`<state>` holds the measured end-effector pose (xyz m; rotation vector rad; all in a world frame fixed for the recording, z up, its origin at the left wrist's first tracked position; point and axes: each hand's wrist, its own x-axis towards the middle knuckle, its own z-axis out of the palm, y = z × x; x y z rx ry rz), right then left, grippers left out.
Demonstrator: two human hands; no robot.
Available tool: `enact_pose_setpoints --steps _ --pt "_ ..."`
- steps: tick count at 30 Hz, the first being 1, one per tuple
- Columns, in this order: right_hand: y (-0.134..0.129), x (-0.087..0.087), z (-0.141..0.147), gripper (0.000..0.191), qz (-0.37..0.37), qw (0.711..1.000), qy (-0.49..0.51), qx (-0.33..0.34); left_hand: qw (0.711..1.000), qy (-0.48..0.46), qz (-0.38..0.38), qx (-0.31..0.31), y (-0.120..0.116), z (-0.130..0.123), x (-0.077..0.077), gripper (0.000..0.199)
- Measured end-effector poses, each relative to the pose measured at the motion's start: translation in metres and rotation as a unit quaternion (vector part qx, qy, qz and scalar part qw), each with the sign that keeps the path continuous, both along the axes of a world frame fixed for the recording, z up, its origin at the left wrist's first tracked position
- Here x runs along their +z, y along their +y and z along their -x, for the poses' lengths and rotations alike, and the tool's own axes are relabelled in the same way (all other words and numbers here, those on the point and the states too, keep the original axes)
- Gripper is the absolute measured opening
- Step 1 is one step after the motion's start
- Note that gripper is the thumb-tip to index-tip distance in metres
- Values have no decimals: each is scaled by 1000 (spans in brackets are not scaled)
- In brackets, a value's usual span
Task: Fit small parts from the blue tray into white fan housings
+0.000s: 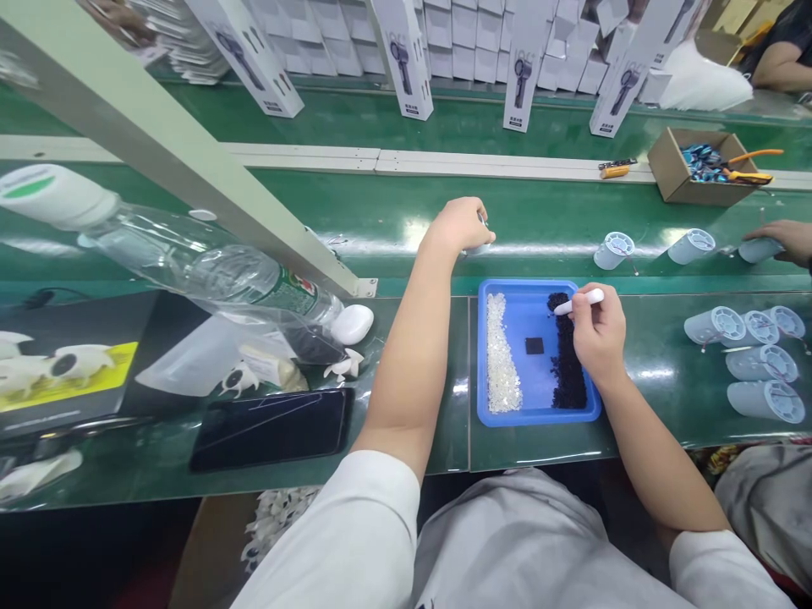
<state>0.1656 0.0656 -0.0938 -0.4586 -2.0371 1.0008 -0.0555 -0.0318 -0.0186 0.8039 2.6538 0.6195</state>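
Observation:
My right hand [600,334] is closed round a white pen-shaped tool [580,301], whose tip is over the small black pieces [569,372] at the right side of a blue tray [526,418]. Small white pieces [501,364] are heaped along the tray's left side, and a black square [534,345] lies between the two heaps. Beyond the tray, my left hand [458,227] is closed with its fingers bent round something mostly hidden; only a pale edge shows beneath them.
Several pale blue cylinders [765,401] stand or lie at the right, where another person's hand [787,239] touches one. A cardboard box [698,188] with pliers is behind. A bottle [209,254], a dark phone [272,430] and a slanted metal post [209,161] occupy the left.

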Motion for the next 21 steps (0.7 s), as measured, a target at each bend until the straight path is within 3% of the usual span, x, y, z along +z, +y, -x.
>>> enact_pose_setpoints --steps 12,17,21 --pt "-1 7 0 25 0 1000 -13 12 1000 -4 6 2 2 -3 2 36" --pt "-4 11 -1 28 -4 995 -59 80 1000 -4 -1 -7 3 -3 1 36" --pt "-5 12 -1 28 -7 998 -12 69 1000 -3 -3 -6 3 -3 0 36"
